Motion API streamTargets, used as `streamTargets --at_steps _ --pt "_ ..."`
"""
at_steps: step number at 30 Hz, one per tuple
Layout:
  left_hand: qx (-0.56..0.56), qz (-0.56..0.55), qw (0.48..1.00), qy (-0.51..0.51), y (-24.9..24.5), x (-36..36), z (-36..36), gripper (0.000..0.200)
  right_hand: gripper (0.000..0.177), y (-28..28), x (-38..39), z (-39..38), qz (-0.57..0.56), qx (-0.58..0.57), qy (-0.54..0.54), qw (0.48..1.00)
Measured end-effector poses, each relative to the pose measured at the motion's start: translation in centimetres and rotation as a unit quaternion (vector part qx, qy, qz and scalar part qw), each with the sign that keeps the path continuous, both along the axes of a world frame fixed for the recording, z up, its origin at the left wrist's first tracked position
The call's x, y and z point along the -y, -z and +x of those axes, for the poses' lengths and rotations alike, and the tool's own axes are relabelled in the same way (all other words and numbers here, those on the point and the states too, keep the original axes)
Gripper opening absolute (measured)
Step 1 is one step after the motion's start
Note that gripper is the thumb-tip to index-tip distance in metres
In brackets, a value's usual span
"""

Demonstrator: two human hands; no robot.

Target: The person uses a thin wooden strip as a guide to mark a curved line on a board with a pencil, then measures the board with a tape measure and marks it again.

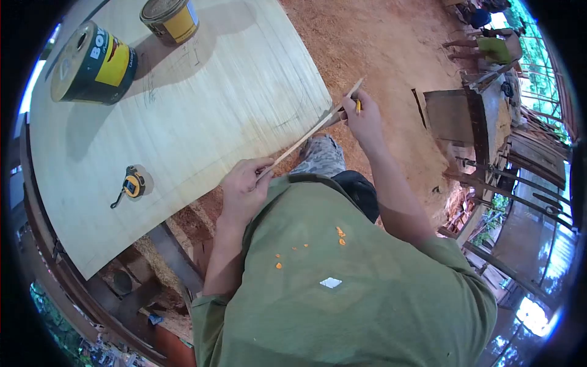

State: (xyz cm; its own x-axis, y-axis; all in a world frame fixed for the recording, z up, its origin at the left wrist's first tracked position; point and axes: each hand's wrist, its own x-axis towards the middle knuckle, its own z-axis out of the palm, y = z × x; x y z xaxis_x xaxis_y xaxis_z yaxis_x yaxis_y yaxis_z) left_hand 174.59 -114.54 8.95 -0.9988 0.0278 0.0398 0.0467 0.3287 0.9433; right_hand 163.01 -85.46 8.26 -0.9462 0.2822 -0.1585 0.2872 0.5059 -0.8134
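A thin wooden strip slants across in front of my body, along the near edge of the pale plywood sheet. My left hand is closed around its lower end, close to my shirt. Toward the upper end, my right hand grips the strip, and a short yellow pencil pokes out between its fingers. The strip's tip extends past the right hand. On the plywood lies a yellow and black tape measure, left of my left hand. Pencil marks show on the sheet.
A large dark can with a yellow label and a smaller can stand on the plywood. Reddish dirt floor lies beyond. At the right are a wooden bench and long clamps. A person is in the background.
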Motion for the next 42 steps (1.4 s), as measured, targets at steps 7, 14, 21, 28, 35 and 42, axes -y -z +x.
streamTargets --at_steps 7,14,21,28,35,42 --pt "-0.075 -0.086 0.991 0.065 0.7 -1.0 -1.1 0.013 0.028 -0.3 0.3 -2.5 0.041 0.036 -0.107 0.993" --pt "-0.071 -0.085 0.988 0.103 1.5 -2.8 -1.1 0.011 0.033 0.0 1.2 -4.2 -0.026 -0.027 -0.122 0.992" --pt "-0.113 -0.111 0.972 0.173 1.6 -1.9 -2.2 0.014 0.041 2.1 2.0 -3.2 -0.069 -0.055 -0.045 0.995" --pt "-0.161 -0.141 0.960 0.181 1.5 -1.2 -2.9 0.011 0.037 3.4 0.9 -3.3 -0.153 -0.076 -0.048 0.984" --pt "-0.162 -0.149 0.968 0.123 1.0 -0.3 -4.2 0.012 0.043 2.4 0.3 -3.7 -0.242 -0.020 -0.053 0.969" --pt "-0.199 -0.133 0.960 0.143 1.6 -2.0 -3.9 0.016 0.049 1.9 0.4 -5.6 -0.217 0.030 -0.067 0.974"
